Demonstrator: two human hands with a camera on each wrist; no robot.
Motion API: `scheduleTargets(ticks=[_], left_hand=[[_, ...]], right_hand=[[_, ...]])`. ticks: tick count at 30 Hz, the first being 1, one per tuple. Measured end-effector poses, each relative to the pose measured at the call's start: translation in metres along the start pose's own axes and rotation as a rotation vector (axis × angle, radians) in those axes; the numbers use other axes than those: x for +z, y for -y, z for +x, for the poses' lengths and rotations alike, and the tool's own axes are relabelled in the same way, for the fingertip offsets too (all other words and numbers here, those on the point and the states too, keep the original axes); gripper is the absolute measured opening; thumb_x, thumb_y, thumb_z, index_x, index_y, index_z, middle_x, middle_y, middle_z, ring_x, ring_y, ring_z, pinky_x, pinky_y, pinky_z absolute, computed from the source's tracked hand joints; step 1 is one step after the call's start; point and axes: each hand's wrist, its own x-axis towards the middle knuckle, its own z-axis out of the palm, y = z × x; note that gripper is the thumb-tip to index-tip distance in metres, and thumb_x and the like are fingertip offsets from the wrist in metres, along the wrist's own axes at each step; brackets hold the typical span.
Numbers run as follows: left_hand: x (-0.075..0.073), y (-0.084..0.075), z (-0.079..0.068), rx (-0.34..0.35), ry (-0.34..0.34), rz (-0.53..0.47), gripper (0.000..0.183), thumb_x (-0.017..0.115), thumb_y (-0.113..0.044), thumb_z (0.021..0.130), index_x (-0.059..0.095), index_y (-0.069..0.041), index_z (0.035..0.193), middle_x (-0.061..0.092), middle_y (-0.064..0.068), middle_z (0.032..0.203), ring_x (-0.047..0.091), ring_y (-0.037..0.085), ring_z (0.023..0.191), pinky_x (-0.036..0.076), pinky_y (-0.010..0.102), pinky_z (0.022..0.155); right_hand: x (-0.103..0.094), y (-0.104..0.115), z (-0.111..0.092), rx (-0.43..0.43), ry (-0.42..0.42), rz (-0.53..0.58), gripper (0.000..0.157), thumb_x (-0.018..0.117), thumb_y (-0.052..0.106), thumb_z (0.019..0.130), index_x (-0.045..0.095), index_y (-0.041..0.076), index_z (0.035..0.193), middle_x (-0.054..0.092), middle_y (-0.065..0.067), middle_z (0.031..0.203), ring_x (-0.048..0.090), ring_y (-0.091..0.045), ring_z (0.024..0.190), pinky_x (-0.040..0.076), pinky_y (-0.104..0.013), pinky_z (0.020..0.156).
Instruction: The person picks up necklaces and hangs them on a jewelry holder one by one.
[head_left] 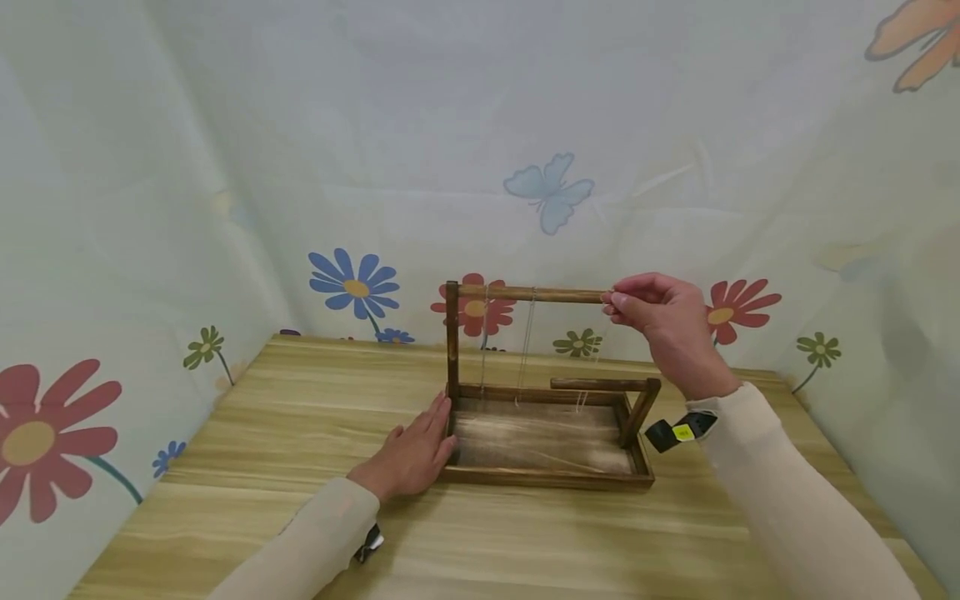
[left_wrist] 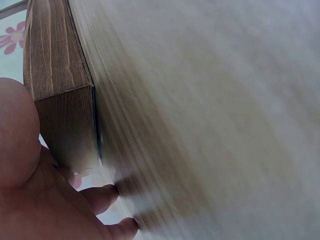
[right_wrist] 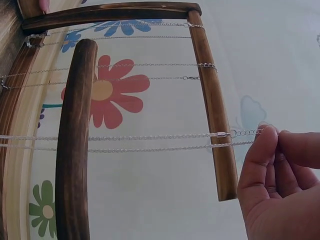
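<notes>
A dark wooden jewellery stand (head_left: 452,333) with a tray base (head_left: 547,477) stands on the table. Thin silver chains (head_left: 527,342) hang from its top bar (head_left: 532,293). My right hand (head_left: 611,302) is at the bar's free right end and pinches a silver chain (right_wrist: 240,133) between thumb and fingertips (right_wrist: 262,150). That chain lies across the top bar (right_wrist: 212,100) near its tip in the right wrist view, with two more chains (right_wrist: 150,65) further along. My left hand (head_left: 431,433) rests flat on the table, straight fingers against the tray's left end (left_wrist: 55,60).
The stand has a shorter lower bar (head_left: 600,384) on the right. The light wooden table (head_left: 300,417) is walled in by flowered cloth (head_left: 352,283) at the back and on both sides. A black strap with a yellow tag (head_left: 678,432) sits on my right wrist.
</notes>
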Motion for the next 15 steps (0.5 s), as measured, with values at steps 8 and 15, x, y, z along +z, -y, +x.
scheduleTargets(ticks=[8, 15], left_hand=[[0.000, 0.002, 0.001, -0.002, -0.002, 0.005, 0.067, 0.038, -0.037, 0.114, 0.014, -0.006, 0.168, 0.010, 0.009, 0.178, 0.031, 0.036, 0.159, 0.028, 0.073, 0.119], [-0.002, 0.000, 0.000, 0.007, 0.003, 0.002, 0.066, 0.038, -0.035, 0.113, 0.016, -0.004, 0.167, 0.012, 0.011, 0.177, 0.031, 0.037, 0.158, 0.029, 0.073, 0.118]], right_hand=[[-0.009, 0.001, 0.000, -0.010, -0.012, 0.071, 0.013, 0.071, 0.003, 0.097, 0.069, -0.002, 0.109, 0.081, -0.001, 0.096, 0.078, -0.010, 0.086, 0.062, -0.023, 0.081], [-0.019, 0.001, 0.001, -0.004, -0.030, 0.114, 0.014, 0.072, 0.002, 0.096, 0.070, -0.003, 0.109, 0.081, -0.003, 0.095, 0.078, -0.012, 0.087, 0.063, -0.023, 0.080]])
